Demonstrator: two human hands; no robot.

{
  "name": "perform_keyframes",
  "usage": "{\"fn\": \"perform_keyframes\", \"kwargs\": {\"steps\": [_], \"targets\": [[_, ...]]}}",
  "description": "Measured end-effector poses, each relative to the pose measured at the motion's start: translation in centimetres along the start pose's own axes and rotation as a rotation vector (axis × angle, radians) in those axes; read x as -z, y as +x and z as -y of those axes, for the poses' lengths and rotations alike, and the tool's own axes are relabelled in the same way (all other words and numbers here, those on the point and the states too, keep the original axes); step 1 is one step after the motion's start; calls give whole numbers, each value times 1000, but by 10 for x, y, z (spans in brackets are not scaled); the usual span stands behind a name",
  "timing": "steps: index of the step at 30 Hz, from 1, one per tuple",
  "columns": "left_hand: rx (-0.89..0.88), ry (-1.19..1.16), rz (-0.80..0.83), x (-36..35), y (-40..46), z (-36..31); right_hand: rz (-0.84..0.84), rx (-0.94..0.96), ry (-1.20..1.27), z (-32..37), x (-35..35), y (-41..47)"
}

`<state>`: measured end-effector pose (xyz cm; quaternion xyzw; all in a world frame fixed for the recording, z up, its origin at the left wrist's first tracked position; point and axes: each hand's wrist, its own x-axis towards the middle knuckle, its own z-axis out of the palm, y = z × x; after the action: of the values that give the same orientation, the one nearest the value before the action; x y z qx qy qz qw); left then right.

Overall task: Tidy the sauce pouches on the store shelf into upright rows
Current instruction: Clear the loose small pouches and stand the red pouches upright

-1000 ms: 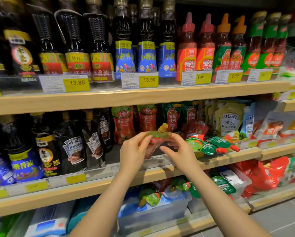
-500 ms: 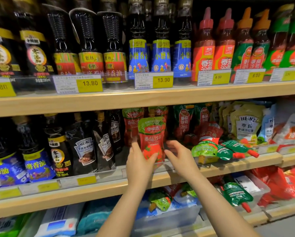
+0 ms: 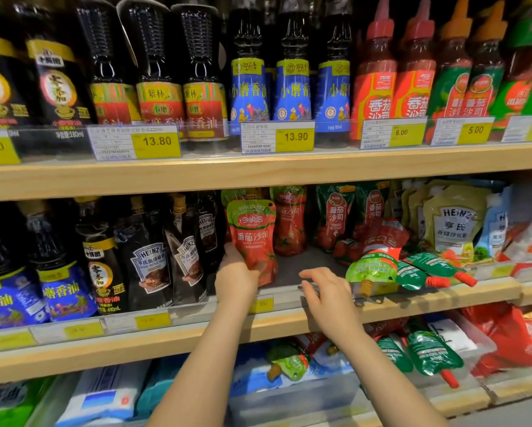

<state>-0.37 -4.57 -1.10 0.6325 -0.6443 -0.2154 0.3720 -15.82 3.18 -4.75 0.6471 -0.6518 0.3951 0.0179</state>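
Store shelf point(image 3: 289, 322), upright red pouch point(image 3: 253, 238) in left hand point(image 3: 233, 278), right hand point(image 3: 326, 291) apart, empty

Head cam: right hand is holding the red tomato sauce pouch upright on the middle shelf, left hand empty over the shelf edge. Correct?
Not quite: the hands are swapped. In the head view, the left hand holds the red tomato sauce pouch upright on the middle shelf, and the right hand is the empty one, open over the shelf edge.
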Motion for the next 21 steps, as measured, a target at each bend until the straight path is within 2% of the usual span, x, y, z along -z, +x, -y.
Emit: {"fn": "perform_keyframes", "kwargs": {"steps": [6, 11, 13, 15, 16, 18, 21], "targets": [[113, 12, 61, 4, 21, -1, -38, 9, -9, 2, -6, 0], [113, -33, 3, 5, 8, 3, 44, 10, 57, 14, 7, -3], [6, 97, -104, 6, -11, 5, 109, 92, 138, 22, 26, -9], [-224, 213, -216, 2, -31, 4, 123, 195, 124, 21, 50, -16], [-369, 171, -232, -4, -41, 1, 113, 224, 97, 16, 64, -19], [-585, 27, -80, -17, -55, -10, 81, 220, 33, 1, 91, -22], [-733, -38, 212, -44, -62, -30, 67, 148, -70, -29, 121, -21]]}}
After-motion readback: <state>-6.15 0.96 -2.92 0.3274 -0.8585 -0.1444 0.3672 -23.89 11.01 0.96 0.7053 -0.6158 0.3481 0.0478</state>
